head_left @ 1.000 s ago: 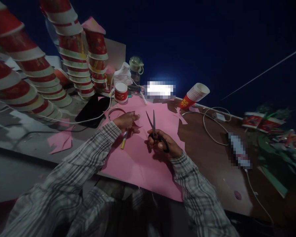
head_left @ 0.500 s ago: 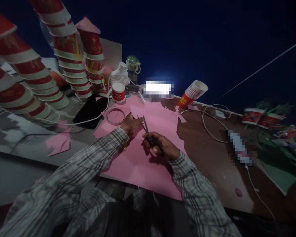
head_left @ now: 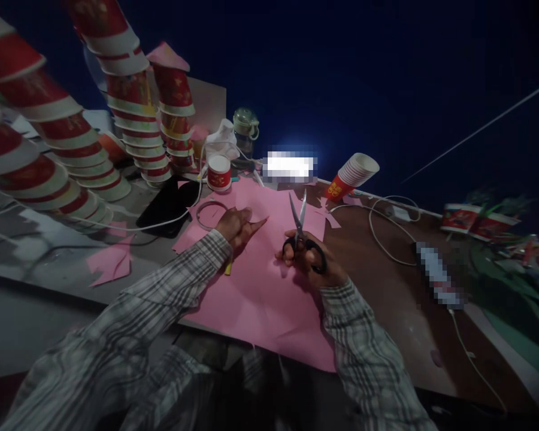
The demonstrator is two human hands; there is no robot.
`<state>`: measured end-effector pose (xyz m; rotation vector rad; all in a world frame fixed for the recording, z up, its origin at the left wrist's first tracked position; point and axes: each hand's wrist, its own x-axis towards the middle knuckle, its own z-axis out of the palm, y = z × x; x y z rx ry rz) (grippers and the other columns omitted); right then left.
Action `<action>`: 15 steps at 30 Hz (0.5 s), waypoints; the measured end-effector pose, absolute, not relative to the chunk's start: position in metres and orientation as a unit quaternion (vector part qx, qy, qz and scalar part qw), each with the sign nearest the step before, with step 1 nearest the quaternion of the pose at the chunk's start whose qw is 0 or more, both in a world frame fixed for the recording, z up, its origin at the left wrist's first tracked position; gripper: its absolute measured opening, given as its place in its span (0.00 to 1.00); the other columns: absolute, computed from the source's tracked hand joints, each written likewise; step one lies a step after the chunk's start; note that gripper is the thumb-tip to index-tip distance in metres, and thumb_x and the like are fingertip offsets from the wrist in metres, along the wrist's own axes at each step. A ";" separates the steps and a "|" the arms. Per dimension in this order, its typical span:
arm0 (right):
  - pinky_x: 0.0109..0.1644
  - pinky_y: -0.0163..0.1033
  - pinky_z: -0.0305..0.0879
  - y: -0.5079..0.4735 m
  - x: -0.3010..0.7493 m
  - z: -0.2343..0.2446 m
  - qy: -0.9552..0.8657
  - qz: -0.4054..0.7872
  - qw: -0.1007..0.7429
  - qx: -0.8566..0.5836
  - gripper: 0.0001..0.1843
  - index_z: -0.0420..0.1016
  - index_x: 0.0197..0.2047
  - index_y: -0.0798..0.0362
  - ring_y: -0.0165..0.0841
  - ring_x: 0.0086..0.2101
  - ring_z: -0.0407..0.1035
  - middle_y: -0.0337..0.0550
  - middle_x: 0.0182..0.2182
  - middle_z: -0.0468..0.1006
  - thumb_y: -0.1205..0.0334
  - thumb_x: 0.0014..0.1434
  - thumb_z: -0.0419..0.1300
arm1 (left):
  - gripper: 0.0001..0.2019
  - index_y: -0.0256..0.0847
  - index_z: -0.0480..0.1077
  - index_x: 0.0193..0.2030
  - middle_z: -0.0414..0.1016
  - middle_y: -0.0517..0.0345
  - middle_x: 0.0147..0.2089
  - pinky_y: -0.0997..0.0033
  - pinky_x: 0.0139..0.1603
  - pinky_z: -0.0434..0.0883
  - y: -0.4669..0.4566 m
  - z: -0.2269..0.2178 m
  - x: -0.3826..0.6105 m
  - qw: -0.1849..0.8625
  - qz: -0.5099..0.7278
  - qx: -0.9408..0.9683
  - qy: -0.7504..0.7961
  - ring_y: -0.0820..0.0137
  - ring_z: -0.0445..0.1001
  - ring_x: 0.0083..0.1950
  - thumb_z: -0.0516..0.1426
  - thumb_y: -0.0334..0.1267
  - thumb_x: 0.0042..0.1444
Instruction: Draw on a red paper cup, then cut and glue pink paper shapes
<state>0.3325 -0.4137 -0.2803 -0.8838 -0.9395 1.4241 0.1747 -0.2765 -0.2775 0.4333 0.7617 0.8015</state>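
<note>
My right hand holds a pair of scissors by its black handles. The blades are spread in a V and point away from me, apart from the paper edge. My left hand is closed on a piece of pink paper, its forefinger stretched out to the right. Below both hands lies a large pink sheet, reaching the table's front edge. A round ring lies just left of my left hand, partly covered by it. A small yellow object shows under my left wrist.
Tall stacks of red-and-white paper cups stand at the left. A black tablet-like slab and pink scraps lie near them. Behind are a single cup and a lidded jar. Nested cups lean at the back right, near cables.
My right hand has moved right, away from my left hand, and the scissors' blades are spread wider. My left hand has turned slightly, its forefinger now extended.
</note>
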 end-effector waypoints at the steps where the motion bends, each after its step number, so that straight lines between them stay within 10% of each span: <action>1: 0.51 0.51 0.75 -0.414 0.333 -0.281 -0.403 0.613 0.568 -0.374 0.29 0.73 0.51 0.49 0.30 0.30 0.72 0.36 0.31 0.75 0.48 0.48 0.71 | 0.21 0.42 0.47 0.23 0.46 0.75 0.17 0.61 0.51 0.78 -0.276 -0.276 0.174 0.828 0.400 0.197 0.339 0.84 0.43 0.19 0.53 0.17 0.55; 15: 0.37 0.40 0.76 -0.406 0.315 -0.312 -0.333 0.688 0.555 -0.328 0.28 0.73 0.51 0.51 0.30 0.29 0.75 0.36 0.32 0.77 0.51 0.50 0.71 | 0.09 0.35 0.63 0.26 0.65 0.66 0.22 0.62 0.44 0.79 -0.271 -0.262 0.167 0.812 0.432 0.237 0.313 0.78 0.70 0.25 0.56 0.21 0.53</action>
